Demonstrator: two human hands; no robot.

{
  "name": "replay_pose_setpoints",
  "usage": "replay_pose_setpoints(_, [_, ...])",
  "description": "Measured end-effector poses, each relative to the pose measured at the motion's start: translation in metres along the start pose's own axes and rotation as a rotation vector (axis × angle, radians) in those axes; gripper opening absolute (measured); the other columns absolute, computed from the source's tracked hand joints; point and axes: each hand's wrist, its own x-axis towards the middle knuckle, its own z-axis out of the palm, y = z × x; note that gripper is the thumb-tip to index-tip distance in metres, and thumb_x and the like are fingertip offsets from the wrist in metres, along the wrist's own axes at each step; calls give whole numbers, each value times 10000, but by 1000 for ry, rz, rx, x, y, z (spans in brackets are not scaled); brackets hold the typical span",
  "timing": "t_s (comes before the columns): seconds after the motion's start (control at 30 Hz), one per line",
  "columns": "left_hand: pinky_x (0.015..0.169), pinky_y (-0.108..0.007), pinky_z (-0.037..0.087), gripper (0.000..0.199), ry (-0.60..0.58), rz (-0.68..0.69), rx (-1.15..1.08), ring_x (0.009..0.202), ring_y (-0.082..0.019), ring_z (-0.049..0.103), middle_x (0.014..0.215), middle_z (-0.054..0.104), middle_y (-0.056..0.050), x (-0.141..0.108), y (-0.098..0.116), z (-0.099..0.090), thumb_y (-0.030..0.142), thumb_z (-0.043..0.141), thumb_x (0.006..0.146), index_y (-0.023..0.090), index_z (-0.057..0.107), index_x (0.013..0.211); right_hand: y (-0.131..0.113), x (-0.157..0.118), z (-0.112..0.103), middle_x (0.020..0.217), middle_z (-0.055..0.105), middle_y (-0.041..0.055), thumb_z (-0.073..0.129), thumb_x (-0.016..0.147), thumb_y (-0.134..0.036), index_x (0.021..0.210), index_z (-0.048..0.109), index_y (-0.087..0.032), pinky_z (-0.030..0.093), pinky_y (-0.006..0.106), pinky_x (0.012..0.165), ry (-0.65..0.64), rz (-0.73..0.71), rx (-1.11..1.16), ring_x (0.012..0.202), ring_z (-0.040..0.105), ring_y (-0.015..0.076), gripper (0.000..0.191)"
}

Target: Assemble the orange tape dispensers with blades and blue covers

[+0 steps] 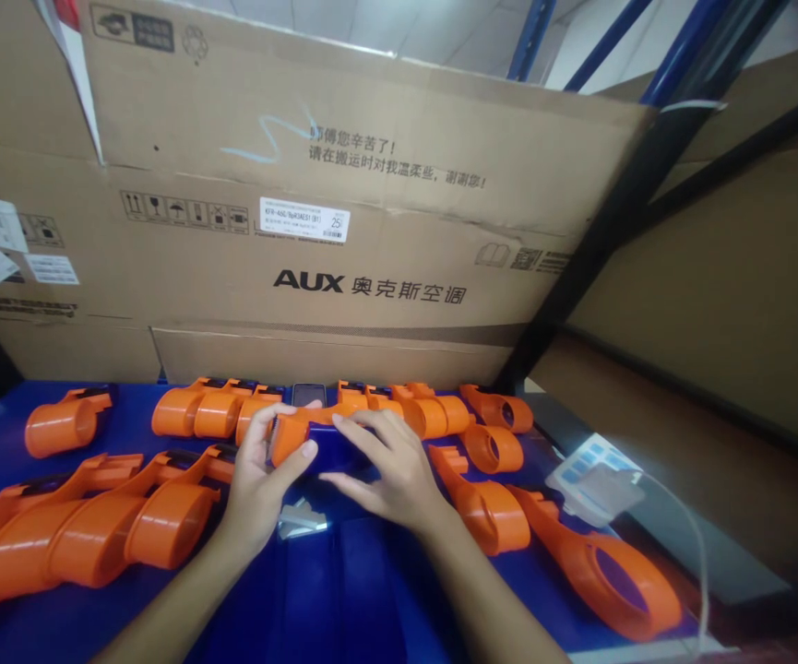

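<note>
Orange part held up between two hands, with both sets of fingers at work on it.
The orange part (290,438) is pinched between thumb and fingers of the left hand (255,484); a dark blue piece (329,444) is seen against it, towards the right fingers. The right hand (402,470) is spread, its thumb set apart below and a fingertip at the part's edge; whether the blue piece is pinched cannot be told. Handling or fitting of the piece appears to be the step in hand; a steady left grip and careful right-finger alignment seem called for. A small metallic piece (302,519) lies below the fingers.
</note>
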Motion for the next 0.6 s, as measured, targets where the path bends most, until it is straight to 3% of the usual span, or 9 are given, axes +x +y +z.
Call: replay_pose_setpoints(0.6, [1133, -517, 422, 453, 12, 24, -1, 1250, -305, 651, 1302, 710, -89, -2, 1, -1, 274, 807, 813, 296, 539, 1178, -1, 1, 3, 1170, 706, 135, 814, 832, -411, 1445, 547, -243, 568, 483, 906, 19, -42, 18, 1092, 676, 305, 690])
